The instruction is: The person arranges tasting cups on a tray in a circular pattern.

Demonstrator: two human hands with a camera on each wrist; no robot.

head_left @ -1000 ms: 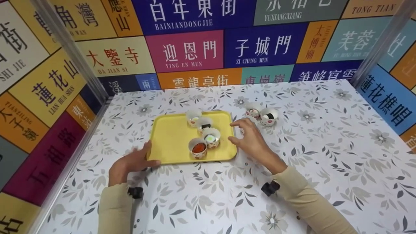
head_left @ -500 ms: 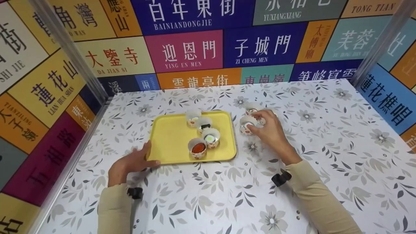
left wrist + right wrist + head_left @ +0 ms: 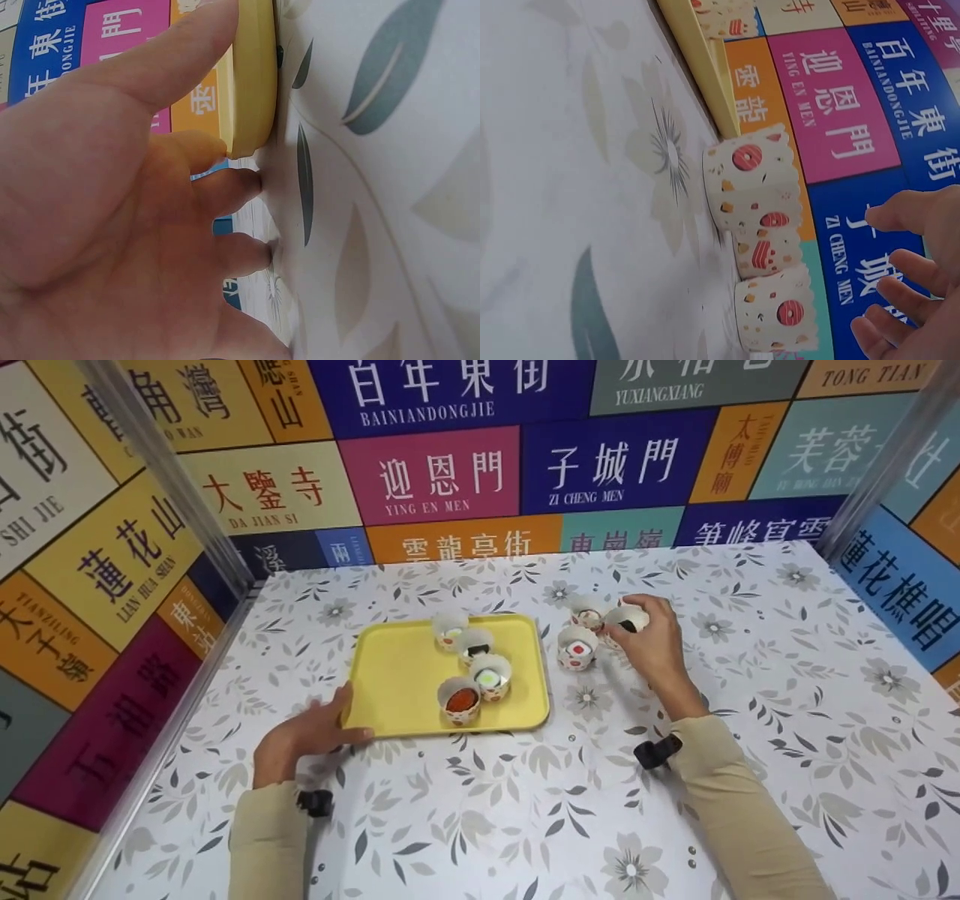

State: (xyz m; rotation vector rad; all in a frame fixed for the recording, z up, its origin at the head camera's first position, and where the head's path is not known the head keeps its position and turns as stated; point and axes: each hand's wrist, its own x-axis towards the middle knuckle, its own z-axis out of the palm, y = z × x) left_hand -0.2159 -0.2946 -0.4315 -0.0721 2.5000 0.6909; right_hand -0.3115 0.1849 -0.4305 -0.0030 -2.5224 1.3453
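Note:
My left hand [image 3: 311, 735] rests at the front left corner of a yellow tray [image 3: 390, 675], its thumb along the front edge. In the left wrist view the thumb touches the tray's side, and the spread fingertips are at the tablecloth. Right of the tray stand three patterned paper cups: one with a red and white piece [image 3: 577, 649], one behind it [image 3: 587, 613], one with a black piece [image 3: 625, 627]. My right hand [image 3: 658, 641] is over this last cup, thumb and fingers apart around its rim. The right wrist view shows these fingers loosely bent, clear of the cups.
Several paper cups stand on the tray's right half, including one with an orange-red filling [image 3: 460, 701] and one with a green and white piece [image 3: 491, 678]. A floral tablecloth [image 3: 480, 810] covers the table. Printed sign panels [image 3: 450, 472] wall the back and sides.
My right hand has moved from the tray's right edge, past the cup with the red and white piece, to the cup with the black piece. My left hand stays at the tray.

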